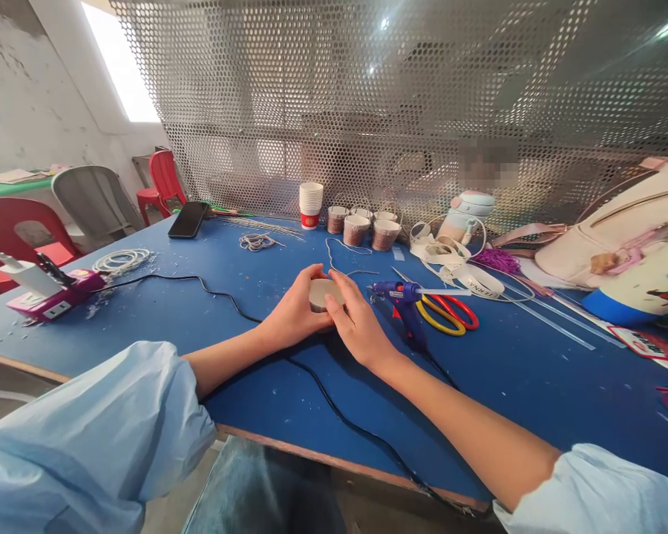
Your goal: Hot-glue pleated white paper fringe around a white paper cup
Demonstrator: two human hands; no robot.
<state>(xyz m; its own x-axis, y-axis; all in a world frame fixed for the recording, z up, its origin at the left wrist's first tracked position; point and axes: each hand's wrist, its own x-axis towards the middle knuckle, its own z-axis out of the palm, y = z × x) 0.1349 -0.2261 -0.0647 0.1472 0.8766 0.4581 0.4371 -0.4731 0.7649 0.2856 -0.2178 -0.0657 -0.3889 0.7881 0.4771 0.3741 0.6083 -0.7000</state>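
Both my hands are wrapped round a small cup-like piece (323,291) over the middle of the table. Its pale, round end faces up, while its sides are mostly covered by my fingers. My left hand (295,311) grips it from the left, and my right hand (359,319) presses on it from the right with the thumb at its rim. A thin cord (339,259) lies just beyond the fingers. Right of my right hand is a blue hot glue gun (401,293) with a clear glue stick in its back. Scissors (450,311) with yellow and red handles lie beside it.
Several brown-wrapped cups (356,231) and a stack of paper cups (310,204) stand near the perforated metal screen (278,96). A black cable (323,389) crosses the table from a power strip (56,297). A bottle (467,215), ribbon (482,282) and bag (606,222) occupy the right.
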